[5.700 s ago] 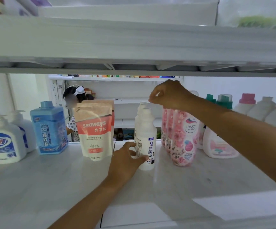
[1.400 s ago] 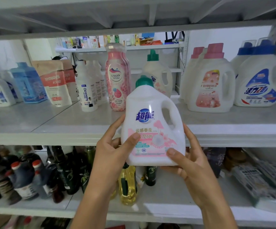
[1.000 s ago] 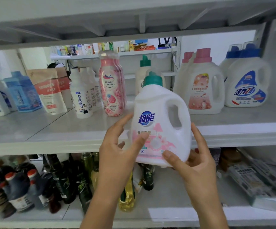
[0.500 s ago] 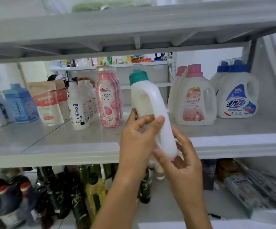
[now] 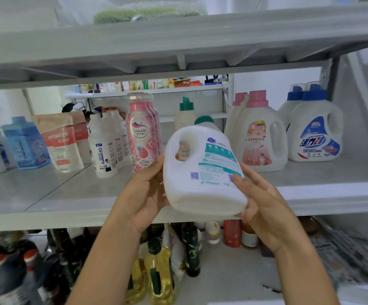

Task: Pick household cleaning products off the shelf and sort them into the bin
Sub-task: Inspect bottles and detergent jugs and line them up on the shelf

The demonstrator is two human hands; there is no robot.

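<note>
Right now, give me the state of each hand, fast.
Left hand: holds the white detergent jug at its handle side.
Right hand: holds the same jug from the other side, thumb on its front.

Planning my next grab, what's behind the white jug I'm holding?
Behind the white jug stands a green-capped white bottle on the shelf; only its cap and shoulders show. The jug covers its lower half and the shelf space directly behind, so anything else there is hidden.
</note>
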